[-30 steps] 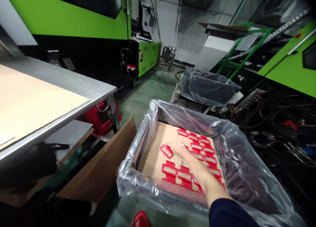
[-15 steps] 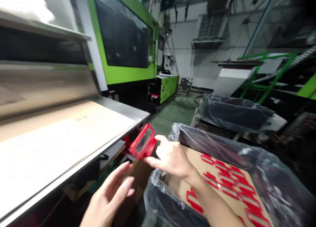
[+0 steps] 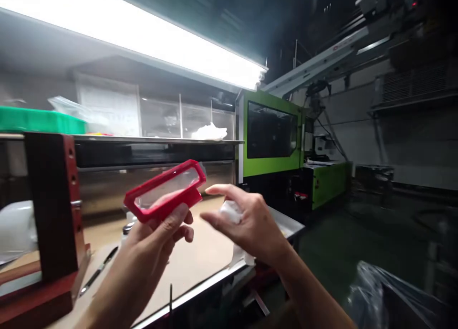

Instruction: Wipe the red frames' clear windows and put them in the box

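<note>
My left hand (image 3: 161,233) grips a red plastic frame (image 3: 193,197) by its lower edge, thumb in front. The frame is long and tilted, with a clear window and a short tab at its lower right. Just right of it is my right hand (image 3: 250,219), its thumb and index finger apart and pointing at the frame without touching it. A crumpled white cloth (image 3: 231,212) shows inside the right hand, and white material also hangs below the palm. The other right fingers are mostly hidden. Both hands are above a cardboard-covered workbench (image 3: 203,252).
A dark red and black fixture (image 3: 53,209) stands at the left, with a pen (image 3: 98,271) beside it. The shelf (image 3: 161,139) carries a green bin (image 3: 39,121) and a white cloth bundle (image 3: 211,132). A green machine (image 3: 272,133) stands beyond. Plastic lining (image 3: 390,295) shows at lower right.
The view has swung left and up, from the lined box to the workbench. The red frame has passed from my right hand to my left. White cloth now shows in my right hand.
</note>
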`<action>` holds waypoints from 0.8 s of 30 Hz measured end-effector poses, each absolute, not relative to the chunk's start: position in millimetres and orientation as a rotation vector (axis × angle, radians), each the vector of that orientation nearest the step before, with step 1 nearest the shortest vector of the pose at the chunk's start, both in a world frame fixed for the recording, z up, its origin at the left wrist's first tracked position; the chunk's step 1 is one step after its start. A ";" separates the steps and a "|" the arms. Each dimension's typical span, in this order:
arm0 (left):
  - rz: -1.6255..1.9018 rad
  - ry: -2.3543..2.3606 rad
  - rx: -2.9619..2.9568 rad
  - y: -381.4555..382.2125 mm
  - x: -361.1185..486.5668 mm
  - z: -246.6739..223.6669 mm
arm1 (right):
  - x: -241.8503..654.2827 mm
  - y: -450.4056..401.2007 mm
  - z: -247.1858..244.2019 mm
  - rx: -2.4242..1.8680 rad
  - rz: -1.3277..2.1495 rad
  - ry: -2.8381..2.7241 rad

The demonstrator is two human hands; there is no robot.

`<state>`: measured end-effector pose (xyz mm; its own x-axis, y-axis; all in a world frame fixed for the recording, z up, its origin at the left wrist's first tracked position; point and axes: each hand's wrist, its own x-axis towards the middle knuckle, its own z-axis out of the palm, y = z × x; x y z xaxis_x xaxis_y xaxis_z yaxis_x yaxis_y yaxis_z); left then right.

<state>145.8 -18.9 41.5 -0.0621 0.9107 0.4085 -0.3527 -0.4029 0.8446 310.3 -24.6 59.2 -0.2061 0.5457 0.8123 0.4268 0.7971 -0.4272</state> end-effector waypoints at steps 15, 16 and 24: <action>1.679 0.576 1.509 -46.6 102.6 109.4 | 269.0 -16.1 147.3 -0.289 0.450 -1.570; 1.676 0.567 1.516 -47.1 102.6 109.6 | 268.5 -16.3 148.0 -0.290 0.450 -1.578; 1.657 0.542 1.492 -46.9 102.9 112.7 | 261.9 -13.5 149.5 -0.275 0.253 -1.612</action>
<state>102.9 -46.9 112.7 0.0409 0.7962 0.6037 -0.2859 -0.5696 0.7706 261.9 -13.5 149.5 -0.0534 0.3276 0.9433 0.0231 0.9448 -0.3268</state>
